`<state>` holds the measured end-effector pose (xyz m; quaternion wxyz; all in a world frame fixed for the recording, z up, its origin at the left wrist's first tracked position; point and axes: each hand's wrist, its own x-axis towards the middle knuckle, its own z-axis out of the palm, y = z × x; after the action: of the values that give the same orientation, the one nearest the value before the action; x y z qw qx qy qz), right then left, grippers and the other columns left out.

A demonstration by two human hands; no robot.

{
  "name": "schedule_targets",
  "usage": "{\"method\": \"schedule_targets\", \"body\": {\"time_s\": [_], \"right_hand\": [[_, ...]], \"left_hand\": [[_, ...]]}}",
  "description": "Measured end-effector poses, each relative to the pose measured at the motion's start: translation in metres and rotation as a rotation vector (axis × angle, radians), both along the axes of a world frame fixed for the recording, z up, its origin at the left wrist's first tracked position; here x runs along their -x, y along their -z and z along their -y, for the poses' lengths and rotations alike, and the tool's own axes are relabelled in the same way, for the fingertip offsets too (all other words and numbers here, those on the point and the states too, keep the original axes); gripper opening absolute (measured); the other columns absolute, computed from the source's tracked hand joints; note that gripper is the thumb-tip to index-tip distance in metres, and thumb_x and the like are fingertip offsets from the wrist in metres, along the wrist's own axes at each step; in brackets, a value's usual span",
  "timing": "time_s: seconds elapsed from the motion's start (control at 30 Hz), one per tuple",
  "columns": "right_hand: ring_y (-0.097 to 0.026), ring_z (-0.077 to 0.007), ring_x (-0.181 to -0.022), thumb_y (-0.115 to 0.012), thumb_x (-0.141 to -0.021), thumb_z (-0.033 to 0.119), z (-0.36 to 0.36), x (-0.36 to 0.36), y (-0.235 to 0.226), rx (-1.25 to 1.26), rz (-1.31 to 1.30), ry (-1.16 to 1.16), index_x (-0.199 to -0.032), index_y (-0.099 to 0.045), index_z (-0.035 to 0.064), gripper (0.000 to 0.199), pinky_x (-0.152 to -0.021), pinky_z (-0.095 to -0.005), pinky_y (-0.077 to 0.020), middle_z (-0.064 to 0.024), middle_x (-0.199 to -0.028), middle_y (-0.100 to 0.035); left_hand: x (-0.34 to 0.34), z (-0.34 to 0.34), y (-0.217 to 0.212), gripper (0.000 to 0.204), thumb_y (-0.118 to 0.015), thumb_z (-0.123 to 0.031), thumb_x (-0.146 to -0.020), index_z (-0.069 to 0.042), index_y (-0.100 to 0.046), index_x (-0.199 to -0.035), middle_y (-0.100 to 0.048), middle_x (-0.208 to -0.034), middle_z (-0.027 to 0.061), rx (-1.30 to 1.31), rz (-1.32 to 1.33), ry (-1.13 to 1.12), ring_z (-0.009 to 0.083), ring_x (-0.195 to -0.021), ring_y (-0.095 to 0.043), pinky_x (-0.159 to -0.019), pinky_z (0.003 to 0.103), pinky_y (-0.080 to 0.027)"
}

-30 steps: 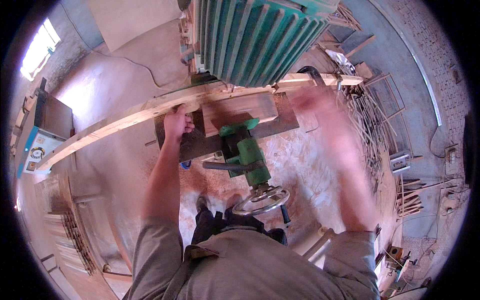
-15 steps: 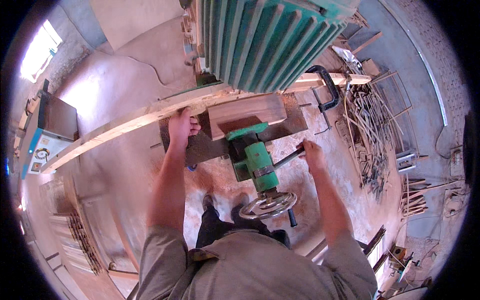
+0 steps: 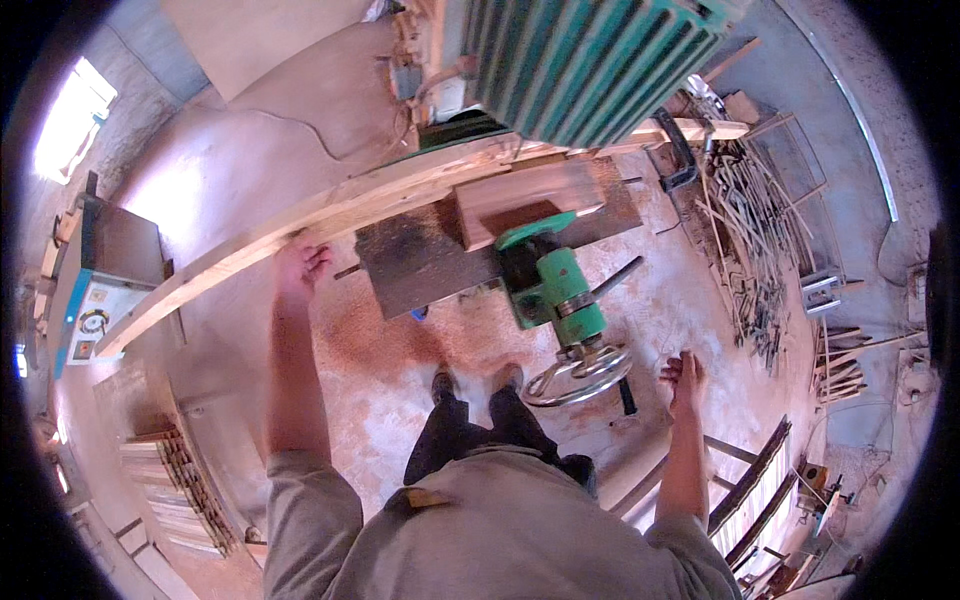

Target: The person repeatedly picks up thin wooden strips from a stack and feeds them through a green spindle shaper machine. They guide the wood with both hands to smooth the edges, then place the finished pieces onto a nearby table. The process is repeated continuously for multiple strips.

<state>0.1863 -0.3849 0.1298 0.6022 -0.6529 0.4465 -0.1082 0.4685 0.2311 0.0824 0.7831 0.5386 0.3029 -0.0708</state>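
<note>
— Hard to read at the top: upper part of the big green ribbed machine (image 3: 590, 55) cut off by the frame edge, far end of the long wooden plank (image 3: 330, 215) lost behind it. Right side blurred and bent by the lens, pile of thin wood strips (image 3: 750, 230) on the floor only roughly legible.

— And under the plank?

— Dark metal desk (image 3: 440, 255) of the machine, partly covered by a lighter wooden block (image 3: 525, 200). Below it a green screw housing (image 3: 560, 290) ending in a metal handwheel (image 3: 580, 375), rim partly hidden by the person's shoes and trousers.

— Left hand?

— Left hand (image 3: 298, 268) up at the near edge of the plank, arm stretched almost straight forward, fingers loosely spread and touching the wood rather than wrapped round it. Underside of the fingers out of sight, so firmness of contact impossible to judge.

— Right hand?

— Right hand (image 3: 684, 372) lower, just beside the handwheel but apart from it, fingers open, holding nothing, slightly smeared. Forearm rising from the lower edge, elbow bent out to the right.

— Where exactly the plank?

— Lying slantwise across the machine desk, from lower left up toward the right, near end over the sawdust-covered floor (image 3: 400, 340), close to a blue-and-white cabinet (image 3: 100, 290) at far left.
</note>
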Motion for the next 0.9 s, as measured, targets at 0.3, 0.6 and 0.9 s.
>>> {"method": "schedule_targets", "body": {"time_s": [0.3, 0.6, 0.9], "right_hand": [[-0.059, -0.0161, -0.056, -0.050, -0.090, 0.029, -0.036, 0.071, 0.004, -0.160, 0.004, 0.125, -0.106, -0.052, 0.0028, 0.031, -0.044, -0.0259, -0.0492, -0.0100, -0.079, -0.060], [-0.061, -0.0170, -0.085, -0.054, -0.088, 0.010, -0.144, 0.053, -0.076, 0.017, 0.207, -0.411, -0.113, -0.055, -0.0024, 0.028, -0.075, -0.0306, -0.0505, -0.0106, -0.097, -0.063], [-0.053, -0.0183, -0.100, -0.057, -0.089, 0.022, -0.108, 0.152, -0.074, -0.156, 0.583, -0.332, -0.121, -0.043, 0.0017, 0.040, -0.086, -0.0330, -0.0453, -0.0099, -0.111, -0.055]], "left_hand": [[0.082, -0.158, -0.066, 0.019, -0.048, -0.009, -0.092, -0.011, -0.051, -0.111, -0.062, -0.096, 0.0048, -0.058, 0.527, -0.048, 0.0183, -0.085, -0.065, -0.050, 0.019, -0.049], [0.170, -0.054, -0.124, 0.026, -0.051, -0.018, -0.089, -0.006, -0.051, -0.112, -0.053, -0.105, 0.0063, 0.021, 0.382, -0.210, 0.0190, -0.085, -0.058, -0.063, 0.024, -0.045], [0.340, 0.310, -0.069, 0.030, -0.046, -0.024, -0.090, -0.009, -0.047, -0.116, -0.058, -0.101, 0.0084, 0.280, 0.099, 0.739, 0.0186, -0.078, -0.057, -0.063, 0.029, -0.048]]}}
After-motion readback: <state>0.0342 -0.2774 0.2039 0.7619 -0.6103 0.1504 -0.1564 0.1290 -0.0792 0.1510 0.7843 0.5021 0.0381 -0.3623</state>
